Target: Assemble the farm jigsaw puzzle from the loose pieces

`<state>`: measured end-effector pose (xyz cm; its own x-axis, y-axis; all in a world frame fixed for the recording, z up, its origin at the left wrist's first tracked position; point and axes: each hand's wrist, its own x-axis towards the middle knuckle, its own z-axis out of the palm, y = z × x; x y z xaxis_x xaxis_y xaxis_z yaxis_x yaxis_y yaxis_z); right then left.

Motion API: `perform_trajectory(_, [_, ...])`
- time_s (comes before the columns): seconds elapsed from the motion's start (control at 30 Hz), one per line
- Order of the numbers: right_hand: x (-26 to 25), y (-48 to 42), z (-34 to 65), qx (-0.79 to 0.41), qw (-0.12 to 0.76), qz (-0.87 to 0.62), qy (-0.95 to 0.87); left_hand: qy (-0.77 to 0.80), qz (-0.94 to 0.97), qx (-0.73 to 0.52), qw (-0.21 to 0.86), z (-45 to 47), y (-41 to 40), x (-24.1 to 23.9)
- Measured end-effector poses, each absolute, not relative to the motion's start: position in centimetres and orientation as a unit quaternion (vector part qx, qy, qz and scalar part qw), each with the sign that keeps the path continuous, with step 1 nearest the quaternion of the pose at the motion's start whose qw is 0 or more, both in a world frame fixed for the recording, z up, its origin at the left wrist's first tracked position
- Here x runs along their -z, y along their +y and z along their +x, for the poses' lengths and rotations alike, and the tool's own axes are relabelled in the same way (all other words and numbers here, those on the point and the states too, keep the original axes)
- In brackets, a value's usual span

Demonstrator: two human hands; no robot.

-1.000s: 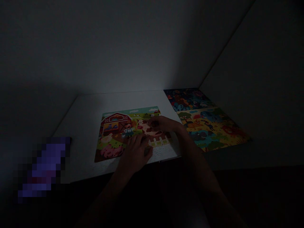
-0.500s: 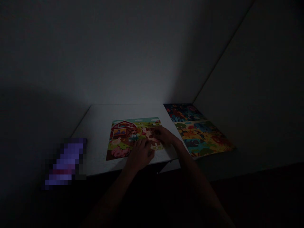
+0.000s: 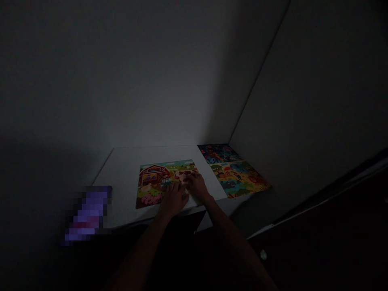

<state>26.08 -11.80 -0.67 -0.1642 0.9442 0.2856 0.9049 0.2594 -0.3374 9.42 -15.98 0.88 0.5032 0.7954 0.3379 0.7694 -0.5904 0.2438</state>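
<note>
A farm-scene picture, which looks like a jigsaw puzzle, lies on the white table and shows a red barn, a pig and a cow. My left hand rests on its lower part with the fingers laid out flat, holding nothing that I can see. Beside it my right hand reaches onto the cow at the right side, its fingers bent and close together. Anything under those fingertips is hidden. The two hands nearly touch, and together they cover the picture's lower right corner.
On the right of the white table lie a colourful animal picture and, behind it, a dark blue one. A blurred purple object is at the left edge. Walls rise behind and to the right. The room is dim.
My right hand has moved in closer to my left hand, over the right side of the farm picture. The camera view has shifted and tilted, showing more floor at right.
</note>
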Motion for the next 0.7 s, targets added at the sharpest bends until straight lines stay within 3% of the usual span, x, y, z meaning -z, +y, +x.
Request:
perform_trajectory(0.27, [0.5, -12.7, 25.5, -0.026, 0.203, -0.649, -0.733, 0.467, 0.861, -0.201, 0.027, 9.4, -16.0, -0.8])
perform_trajectory(0.7, [0.7, -13.5, 26.1, -0.004, 0.203, -0.585, -0.785, 0.469, 0.866, -0.171, 0.013, 9.4, -16.0, -1.2])
